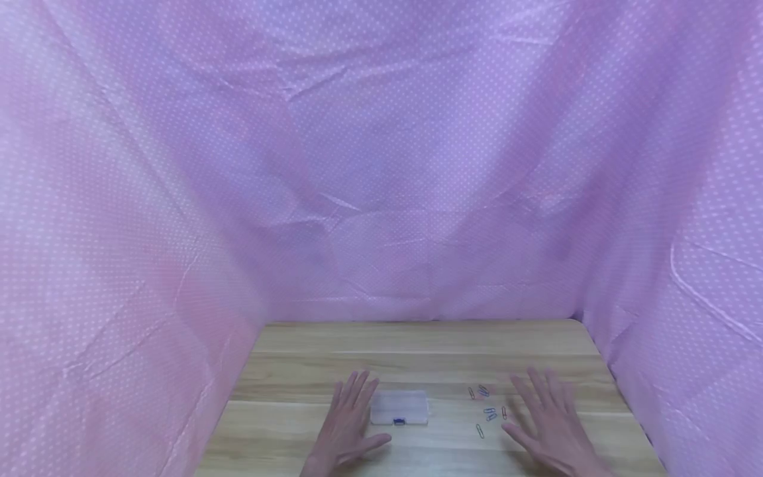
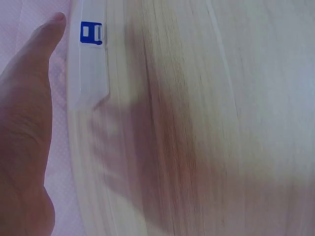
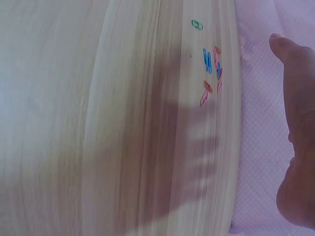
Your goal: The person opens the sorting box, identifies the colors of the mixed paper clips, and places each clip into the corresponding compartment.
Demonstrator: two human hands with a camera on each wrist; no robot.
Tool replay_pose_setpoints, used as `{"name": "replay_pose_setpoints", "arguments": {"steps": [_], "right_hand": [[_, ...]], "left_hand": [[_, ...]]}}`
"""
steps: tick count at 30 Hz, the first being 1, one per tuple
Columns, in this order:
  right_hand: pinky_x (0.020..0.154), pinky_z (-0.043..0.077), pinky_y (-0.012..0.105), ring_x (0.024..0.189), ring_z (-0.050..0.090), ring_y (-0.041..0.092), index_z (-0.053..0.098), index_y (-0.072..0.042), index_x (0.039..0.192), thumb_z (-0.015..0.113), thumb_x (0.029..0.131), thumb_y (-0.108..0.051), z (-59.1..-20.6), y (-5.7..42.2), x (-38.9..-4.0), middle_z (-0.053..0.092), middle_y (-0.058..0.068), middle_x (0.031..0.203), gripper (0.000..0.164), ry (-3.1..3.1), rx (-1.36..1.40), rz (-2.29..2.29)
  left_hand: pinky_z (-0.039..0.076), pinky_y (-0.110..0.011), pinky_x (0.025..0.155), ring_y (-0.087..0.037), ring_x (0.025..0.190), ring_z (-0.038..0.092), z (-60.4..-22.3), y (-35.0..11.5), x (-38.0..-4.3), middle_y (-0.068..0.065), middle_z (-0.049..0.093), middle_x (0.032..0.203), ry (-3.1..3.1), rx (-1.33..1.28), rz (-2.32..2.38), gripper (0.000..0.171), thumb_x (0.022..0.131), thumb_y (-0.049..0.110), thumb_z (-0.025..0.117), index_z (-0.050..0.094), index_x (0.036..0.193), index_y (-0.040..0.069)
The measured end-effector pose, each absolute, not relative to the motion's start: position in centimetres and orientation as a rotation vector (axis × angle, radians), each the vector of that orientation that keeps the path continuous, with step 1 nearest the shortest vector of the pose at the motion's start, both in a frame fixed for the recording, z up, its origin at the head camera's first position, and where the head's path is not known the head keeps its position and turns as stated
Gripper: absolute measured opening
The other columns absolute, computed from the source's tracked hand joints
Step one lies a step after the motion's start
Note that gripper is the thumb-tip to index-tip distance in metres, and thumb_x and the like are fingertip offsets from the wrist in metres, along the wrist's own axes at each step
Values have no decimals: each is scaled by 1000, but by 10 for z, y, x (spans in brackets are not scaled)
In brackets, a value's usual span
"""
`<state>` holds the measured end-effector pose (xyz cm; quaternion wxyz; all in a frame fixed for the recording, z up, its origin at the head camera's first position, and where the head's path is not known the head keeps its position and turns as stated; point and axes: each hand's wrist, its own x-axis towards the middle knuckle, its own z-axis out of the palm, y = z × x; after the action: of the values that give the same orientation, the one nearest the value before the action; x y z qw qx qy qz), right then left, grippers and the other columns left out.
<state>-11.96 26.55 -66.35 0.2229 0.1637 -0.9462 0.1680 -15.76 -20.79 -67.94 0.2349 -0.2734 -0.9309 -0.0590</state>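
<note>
My left hand [image 1: 348, 422] is spread with straight fingers just left of a clear plastic box [image 1: 398, 405]. The box lies on the table with its lid down, and a blue latch [image 2: 91, 33] shows on its front side. My right hand [image 1: 551, 422] is also spread, fingers straight, to the right of several loose paper clips. Among them are a green paper clip [image 1: 479, 431], blue paper clips [image 3: 207, 61] and a red paper clip [image 1: 503, 413]. Neither hand holds anything. Both wrist views show the hands' shadows on the wood.
The light wooden table [image 1: 417, 351] has rounded far corners. Pink dotted cloth [image 1: 405, 165] hangs behind it and along both sides, close to the table's edges.
</note>
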Motion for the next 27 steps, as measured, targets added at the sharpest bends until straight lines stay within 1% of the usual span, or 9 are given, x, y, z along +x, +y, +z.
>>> {"name": "replay_pose_setpoints", "arguments": {"steps": [3, 8, 11, 15, 18, 21, 25, 27], "right_hand": [[143, -24, 42, 179, -14, 22, 53, -12, 167, 87, 90, -56, -664, 258, -122, 31, 21, 185, 95, -2594, 474, 466], [143, -22, 39, 179, -12, 20, 57, -10, 163, 85, 89, -61, -669, 243, -126, 35, 19, 185, 94, -2535, 532, 441], [143, -22, 36, 179, -13, 17, 60, -12, 161, 85, 88, -64, -673, 232, -130, 43, 21, 180, 93, -2514, 567, 428], [143, -23, 33, 179, -12, 16, 63, -13, 159, 87, 86, -64, -679, 217, -134, 53, 26, 170, 93, -2497, 610, 436], [142, -24, 31, 179, -13, 15, 64, -11, 157, 88, 85, -65, -682, 205, -135, 58, 27, 164, 93, -2478, 647, 438], [144, -22, 32, 179, -12, 15, 65, -8, 155, 84, 88, -69, -685, 195, -135, 59, 26, 164, 93, -2451, 697, 434], [147, -19, 35, 180, -9, 17, 66, -6, 154, 82, 92, -69, -688, 179, -135, 58, 26, 166, 90, -2433, 743, 440], [147, -20, 35, 180, -10, 17, 65, -6, 155, 82, 91, -67, -689, 172, -135, 57, 25, 168, 89, -2445, 749, 442]], "left_hand": [[-25, -33, 145, -43, 159, 54, -680, -206, -157, -17, 51, 176, -2570, -743, -192, 119, 75, 79, 90, 55, 165, 10], [-25, -31, 144, -42, 159, 54, -684, -202, -157, -18, 50, 177, -2590, -738, -208, 111, 81, 76, 88, 56, 165, 10], [-23, -30, 145, -42, 158, 55, -686, -199, -156, -18, 50, 176, -2595, -741, -238, 108, 83, 73, 88, 57, 164, 9], [-22, -26, 144, -44, 156, 55, -688, -195, -154, -19, 51, 175, -2613, -742, -308, 103, 87, 68, 87, 56, 164, 8], [-22, -22, 142, -43, 156, 55, -691, -194, -152, -19, 52, 175, -2634, -740, -327, 99, 91, 67, 85, 54, 166, 9], [-23, -21, 141, -42, 157, 55, -693, -193, -151, -19, 53, 174, -2640, -747, -318, 97, 93, 67, 83, 54, 166, 9], [-24, -20, 140, -43, 157, 55, -696, -194, -150, -19, 52, 174, -2660, -749, -327, 95, 96, 66, 80, 53, 167, 9], [-26, -18, 139, -43, 159, 53, -696, -193, -150, -18, 51, 176, -2691, -744, -361, 95, 97, 66, 79, 52, 168, 9]]}}
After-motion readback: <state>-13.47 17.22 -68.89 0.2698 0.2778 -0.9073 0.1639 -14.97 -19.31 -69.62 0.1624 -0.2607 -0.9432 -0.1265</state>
